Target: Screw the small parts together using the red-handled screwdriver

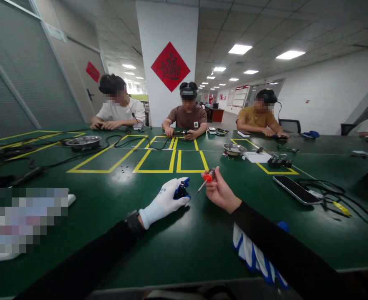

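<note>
My left hand [162,202], in a white glove with blue fingertips, is closed around a small black cylindrical part [181,189] with a metal-looking top end. What exactly the part is, I cannot make out. Bare, my right hand [219,191] grips a screwdriver [207,179] with a red-orange and dark handle. Its metal shaft slants down and left toward the black part, and the tip is apart from it. Under my right forearm lies a loose white and blue glove [255,254] on the green table [159,254].
A phone [296,189] and coiled black cables [331,189] lie to the right. Metal bowls [234,149] [84,142] stand further back, near several black parts [279,161]. Yellow tape [154,171] marks the tabletop. Several people sit across the table.
</note>
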Tool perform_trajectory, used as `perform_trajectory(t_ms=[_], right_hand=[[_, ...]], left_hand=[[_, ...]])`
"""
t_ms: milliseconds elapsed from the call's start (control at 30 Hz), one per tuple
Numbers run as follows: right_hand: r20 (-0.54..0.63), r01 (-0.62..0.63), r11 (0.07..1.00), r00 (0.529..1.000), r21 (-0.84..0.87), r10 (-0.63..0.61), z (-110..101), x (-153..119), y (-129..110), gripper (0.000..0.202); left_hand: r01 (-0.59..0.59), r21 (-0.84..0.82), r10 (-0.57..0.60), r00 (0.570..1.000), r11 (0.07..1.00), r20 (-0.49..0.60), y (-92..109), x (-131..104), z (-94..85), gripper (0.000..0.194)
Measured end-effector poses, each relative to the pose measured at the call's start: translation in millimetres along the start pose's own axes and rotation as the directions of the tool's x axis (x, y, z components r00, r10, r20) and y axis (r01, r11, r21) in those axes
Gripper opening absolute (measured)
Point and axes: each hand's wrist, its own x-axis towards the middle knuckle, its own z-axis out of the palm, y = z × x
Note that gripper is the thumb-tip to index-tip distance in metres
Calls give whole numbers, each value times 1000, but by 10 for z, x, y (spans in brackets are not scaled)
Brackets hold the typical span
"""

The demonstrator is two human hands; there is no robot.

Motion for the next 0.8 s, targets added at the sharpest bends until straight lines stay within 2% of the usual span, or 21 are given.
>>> perform_trajectory(t_ms=[100,200,267,433,567,700,800], right_hand=[[21,0,998,1000,-68,1,17,-15,20,15],[36,41,985,999,-167,-36,24,-24,58,17],[53,80,968,996,-237,-69,26,-25,95,7],[49,109,934,994,-341,-98,54,-49,175,23],[62,105,923,994,-371,-88,85,-85,179,29],[110,96,941,992,-325,-64,128,-112,185,26],[116,126,945,989,-301,-95,162,-122,216,31]], left_hand=[[11,-51,-10,1000,999,10,1,-2,2,55],[19,-113,-16,999,993,28,9,-4,-5,52],[26,-125,-22,999,992,29,-2,-3,-2,51],[31,-78,-29,999,997,15,-24,-6,5,53],[52,-88,-47,997,995,60,18,-8,-22,58],[41,-66,-37,998,997,50,24,-1,-29,63],[41,-40,-40,998,998,38,5,-1,-20,69]])
